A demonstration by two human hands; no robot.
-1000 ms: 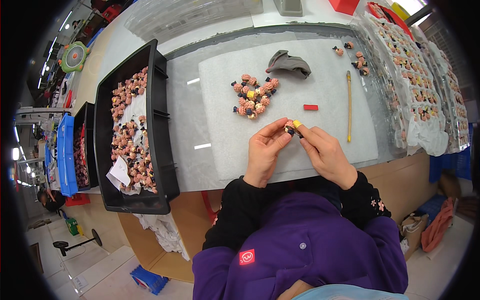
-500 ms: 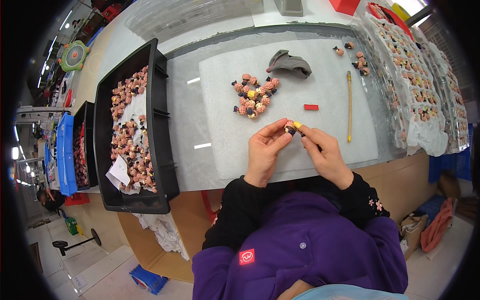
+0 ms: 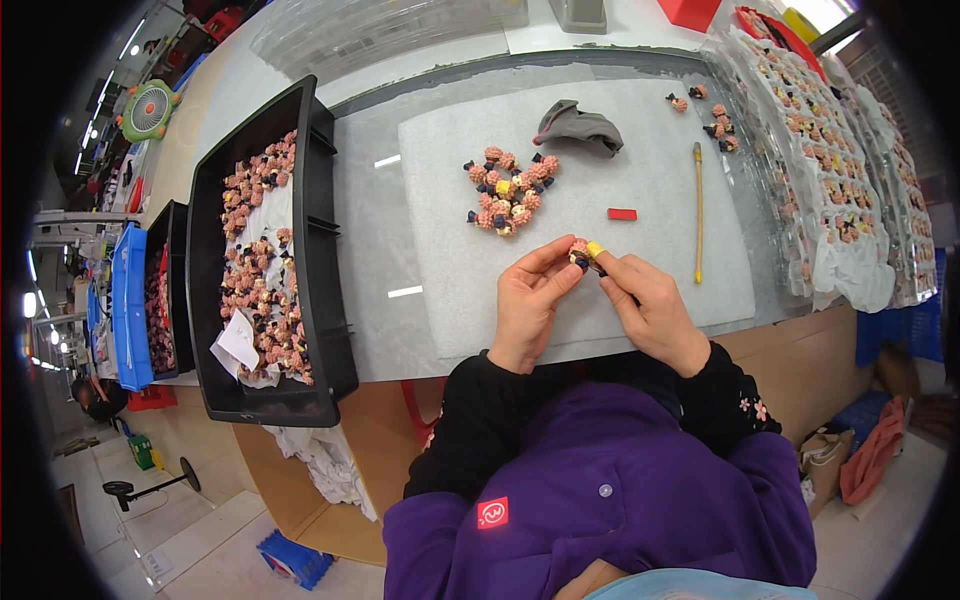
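My left hand (image 3: 527, 308) pinches a small pink-haired figurine (image 3: 578, 250) with dark parts, between thumb and fingertips above the foam mat (image 3: 470, 310). My right hand (image 3: 655, 310) meets it from the right, its fingers closed together. A yellow finger cover (image 3: 595, 249) sits on its index fingertip, against the figurine. Something thin and dark shows at the right fingertips, too small to name. Beyond the hands lies a cluster of similar pink figurines (image 3: 510, 190). A small red block (image 3: 622, 214) and a grey cloth (image 3: 580, 128) rest on the mat.
A black crate (image 3: 328, 260) of figurines stands at the left, a blue crate (image 3: 130, 310) beyond it. On the right lie a thin wooden stick (image 3: 699, 215), several loose figurines (image 3: 722, 128) and stacked clear trays (image 3: 840, 160) filled with figurines. A fan (image 3: 149, 111) stands far left.
My right hand has shifted very slightly at the figurine, its thumb moving a little left. My left hand and the figurine stay in nearly the same place.
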